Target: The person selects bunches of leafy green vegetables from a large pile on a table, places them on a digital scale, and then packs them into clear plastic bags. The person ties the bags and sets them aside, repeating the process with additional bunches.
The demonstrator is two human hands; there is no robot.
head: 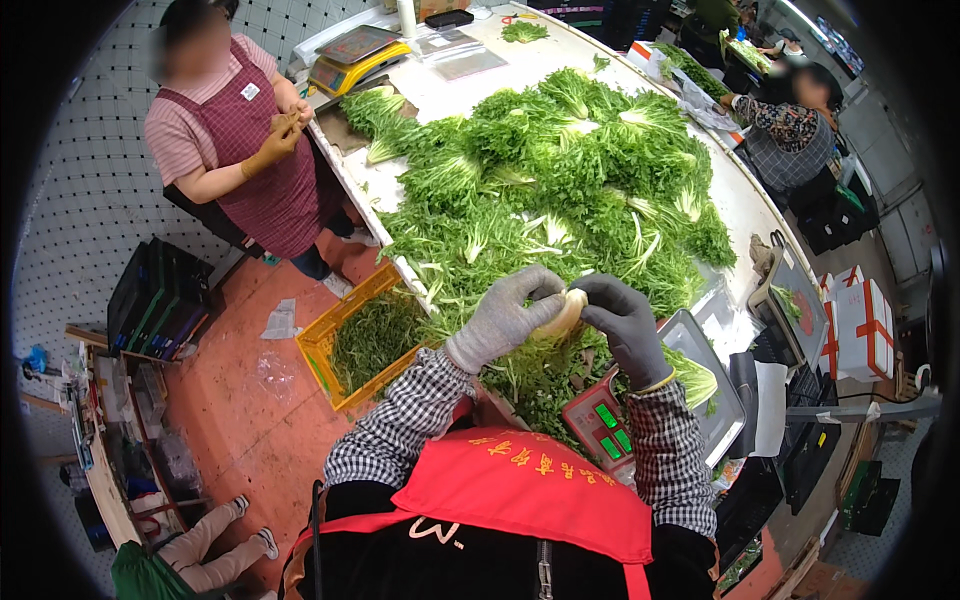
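My left hand (510,315), in a light grey glove, grips the pale root end of a head of frisée-like leafy greens (559,324). My right hand (626,326), in a darker grey glove, touches the same root end with thumb and fingertips. Its leaves hang below, merging with loose greens. Ahead, a large pile of leafy green heads (555,172) covers much of the white table (750,202). Under my right forearm is a red digital scale (600,427) with lit green displays. One head of greens (690,379) lies on its metal tray (731,420).
A yellow crate (315,367) of green trimmings stands on the floor at left. A person in a checked apron (255,165) stands at the table's left edge. A yellow scale (360,60) sits at the far left corner, another scale (802,300) at right. Another person (795,135) works beyond.
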